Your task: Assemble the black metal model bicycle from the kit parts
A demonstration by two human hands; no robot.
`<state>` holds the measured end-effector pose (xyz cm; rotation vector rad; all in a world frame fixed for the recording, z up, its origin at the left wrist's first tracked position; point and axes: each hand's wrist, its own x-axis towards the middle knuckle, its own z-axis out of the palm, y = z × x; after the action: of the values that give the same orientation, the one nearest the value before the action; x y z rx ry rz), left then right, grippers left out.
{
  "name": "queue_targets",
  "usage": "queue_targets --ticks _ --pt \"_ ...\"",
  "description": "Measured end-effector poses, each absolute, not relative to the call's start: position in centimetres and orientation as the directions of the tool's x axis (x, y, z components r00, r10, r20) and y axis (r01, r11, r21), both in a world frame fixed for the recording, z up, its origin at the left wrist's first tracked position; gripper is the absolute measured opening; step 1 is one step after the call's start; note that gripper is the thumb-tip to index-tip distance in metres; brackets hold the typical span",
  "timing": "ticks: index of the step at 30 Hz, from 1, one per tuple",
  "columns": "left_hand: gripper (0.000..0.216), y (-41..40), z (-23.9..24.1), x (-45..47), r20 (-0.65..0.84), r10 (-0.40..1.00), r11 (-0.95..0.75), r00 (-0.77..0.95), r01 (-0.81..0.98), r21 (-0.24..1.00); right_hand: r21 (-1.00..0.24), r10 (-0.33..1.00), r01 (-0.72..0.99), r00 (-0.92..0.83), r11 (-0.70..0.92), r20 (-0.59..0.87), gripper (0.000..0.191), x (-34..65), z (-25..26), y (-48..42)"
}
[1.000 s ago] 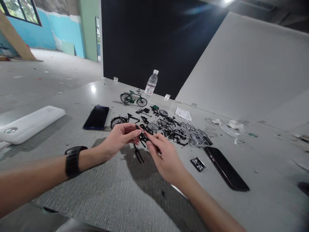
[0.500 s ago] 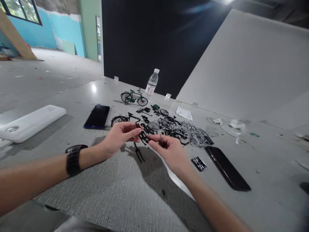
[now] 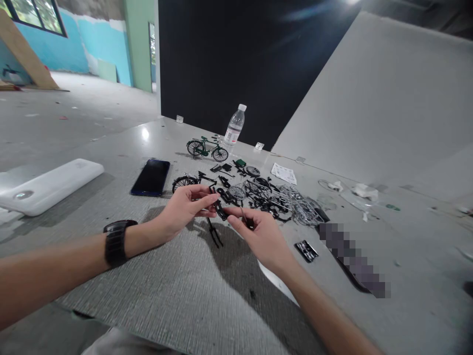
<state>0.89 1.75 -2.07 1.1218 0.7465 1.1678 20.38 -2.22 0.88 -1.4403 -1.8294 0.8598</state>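
My left hand (image 3: 186,204) pinches a black curved plastic piece (image 3: 220,212) between thumb and fingers. The fingers of my right hand (image 3: 264,234) are closed at the piece's other end, and a thin dark tool (image 3: 244,213) pokes up from them; its kind is unclear. Behind my left hand stands a partly built black model bicycle (image 3: 186,182), its middle hidden by the hand. Below the fingers a black fork (image 3: 214,234) shows; whether it joins the bicycle's frame is hidden. Loose black bicycle parts (image 3: 262,195) and grey wire-like ones spread beyond my right hand.
A finished green model bicycle (image 3: 207,148) and a water bottle (image 3: 235,125) stand at the back. To the left lie a dark phone (image 3: 151,177) and a white device (image 3: 55,187). A folded paper (image 3: 284,173), a small black tray (image 3: 306,250) and a blurred-out dark object (image 3: 354,261) lie right.
The view has shifted slightly. The black curved piece has turned a little between my hands, and the thin tool in my right hand has tilted slightly. Both hands stay nearly in place.
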Motion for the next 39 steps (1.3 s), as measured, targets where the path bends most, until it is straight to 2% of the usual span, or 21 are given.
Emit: queue_targets --ticks 18,27,31,36,39 --pt "0.023 1.7 -2.3 0.8 0.109 0.949 -0.026 0.295 -0.273 0.962 -0.788 0.971 0.580 -0.220 0.206 0.091 0.023 20.2 0.6 -2.1" --pt "0.021 1.6 -2.3 0.8 0.134 0.939 -0.045 0.317 -0.273 0.961 -0.768 0.976 0.609 -0.193 0.197 0.098 0.024 20.2 0.8 -2.5" --pt "0.019 1.6 -2.2 0.9 0.130 0.946 -0.045 0.297 -0.277 0.960 -0.761 0.983 0.622 -0.128 0.186 0.135 0.030 20.5 1.1 -2.3" --pt "0.018 1.6 -2.2 0.8 0.115 0.940 -0.031 0.320 -0.254 0.967 -0.680 0.967 0.702 -0.048 0.211 0.250 0.038 22.7 1.4 -1.0" --pt "0.019 1.5 -2.2 0.6 0.123 0.930 -0.039 0.346 -0.240 0.970 -0.556 0.937 0.801 -0.016 0.221 0.350 0.036 24.8 1.3 0.1"
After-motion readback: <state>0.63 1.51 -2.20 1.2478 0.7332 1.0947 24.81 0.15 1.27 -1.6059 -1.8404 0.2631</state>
